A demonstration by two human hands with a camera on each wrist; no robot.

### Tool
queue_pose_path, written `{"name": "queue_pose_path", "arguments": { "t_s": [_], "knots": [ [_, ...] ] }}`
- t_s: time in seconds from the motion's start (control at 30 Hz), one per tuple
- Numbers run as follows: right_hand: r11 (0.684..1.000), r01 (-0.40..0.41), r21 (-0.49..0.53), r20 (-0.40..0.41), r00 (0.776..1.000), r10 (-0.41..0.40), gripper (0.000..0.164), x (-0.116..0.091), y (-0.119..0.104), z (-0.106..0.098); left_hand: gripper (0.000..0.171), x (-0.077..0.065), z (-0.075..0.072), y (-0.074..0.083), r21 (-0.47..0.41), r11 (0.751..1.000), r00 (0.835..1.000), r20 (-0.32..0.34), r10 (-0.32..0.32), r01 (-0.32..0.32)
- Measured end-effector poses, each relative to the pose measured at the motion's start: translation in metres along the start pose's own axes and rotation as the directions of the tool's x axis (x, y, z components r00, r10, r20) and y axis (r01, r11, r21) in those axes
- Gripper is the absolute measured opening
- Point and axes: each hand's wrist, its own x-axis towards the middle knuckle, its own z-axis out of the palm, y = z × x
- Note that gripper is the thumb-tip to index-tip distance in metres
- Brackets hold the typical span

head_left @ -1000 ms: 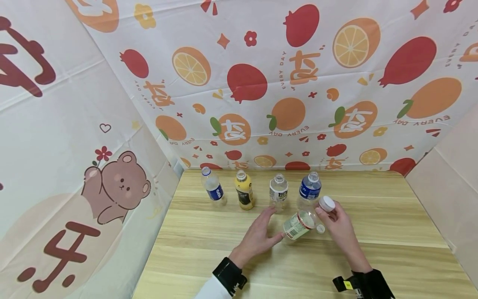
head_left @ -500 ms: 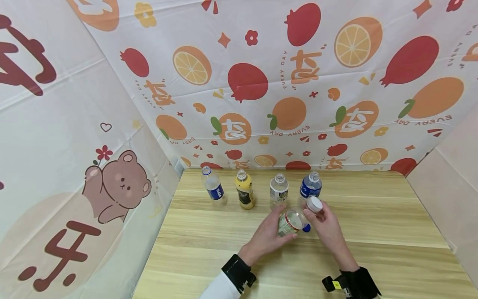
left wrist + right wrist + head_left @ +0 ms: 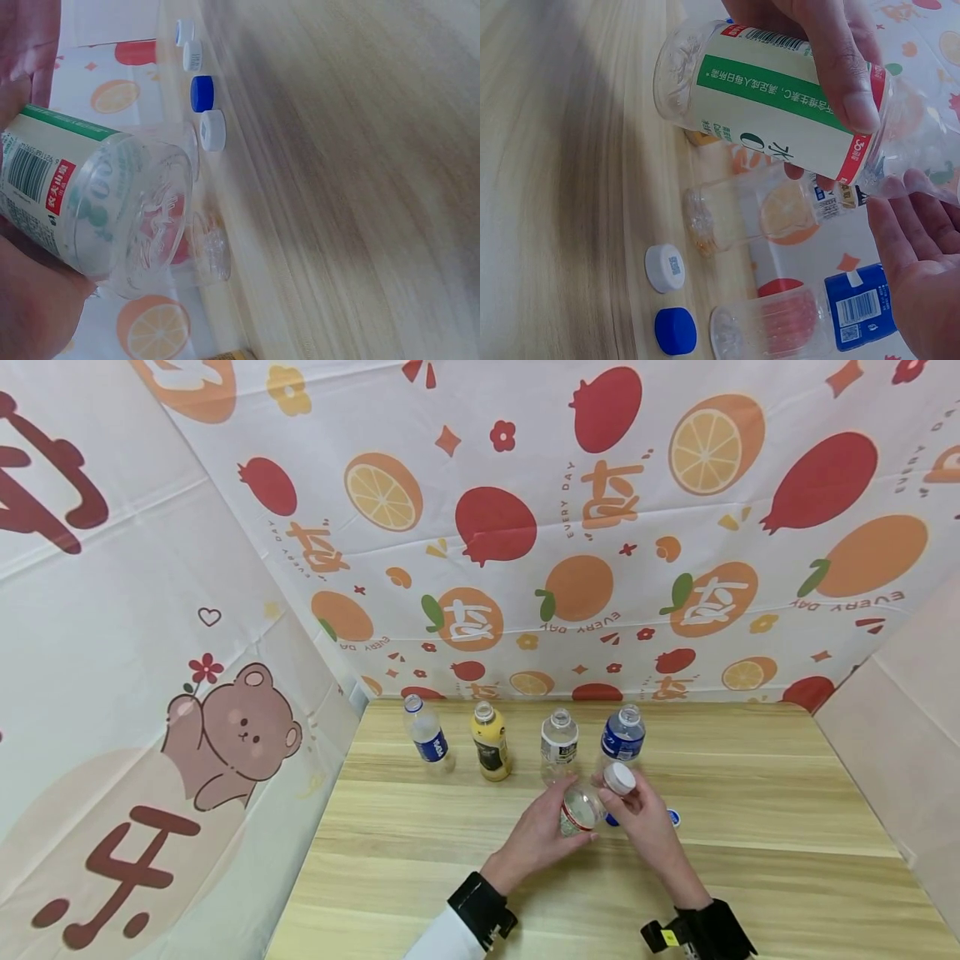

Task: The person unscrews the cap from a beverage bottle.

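My left hand [image 3: 534,837] grips a clear plastic bottle [image 3: 581,807] with a cream label, a green band and red trim. In the right wrist view the left thumb lies across that label [image 3: 780,105]. The bottle leans, its base above the tabletop in the left wrist view. At its neck end, my right hand [image 3: 651,828] holds a white cap [image 3: 619,778] between thumb and fingers. The cap is outside the right wrist view, where right fingertips [image 3: 892,187] are close to the bottle's shoulder.
Open bottles stand along the back: one with a blue label [image 3: 432,747], a yellow one [image 3: 491,743], a clear one [image 3: 559,747] and another blue-labelled one [image 3: 622,739]. Several loose caps lie on the wooden table [image 3: 787,860], including a blue cap [image 3: 202,94] and a white cap [image 3: 213,130].
My left hand has moved right and wrapped round the bottle, which has shifted left. My right hand has come left with the white cap, uncovering a blue-and-white cap on the table.
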Motion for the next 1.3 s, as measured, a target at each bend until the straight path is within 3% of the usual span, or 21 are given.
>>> {"name": "queue_pose_path", "arguments": {
  "t_s": [0.43, 0.77, 1.1, 1.3],
  "knots": [
    [1.0, -0.018, -0.008, -0.008, 1.0, 0.018, 0.043, -0.002, -0.003, -0.004, 0.088, -0.003, 0.001, -0.002, 0.038, 0.999, 0.999, -0.045, -0.001, 0.003],
    [0.984, -0.135, -0.118, -0.056, 0.99, 0.129, 0.041, 0.001, -0.011, -0.009, 0.089, -0.007, 0.0, -0.008, 0.092, 0.996, 0.999, -0.049, 0.012, -0.008],
    [0.955, -0.056, -0.292, -0.076, 0.996, 0.035, 0.036, 0.001, -0.011, -0.011, 0.087, -0.011, 0.001, -0.011, 0.168, 0.986, 0.998, -0.06, 0.013, -0.003],
    [0.926, -0.004, -0.378, -0.074, 0.997, -0.026, 0.035, 0.002, -0.009, -0.013, 0.089, -0.013, 0.0, -0.011, 0.152, 0.988, 0.999, -0.034, -0.001, 0.007]
  ]
}}
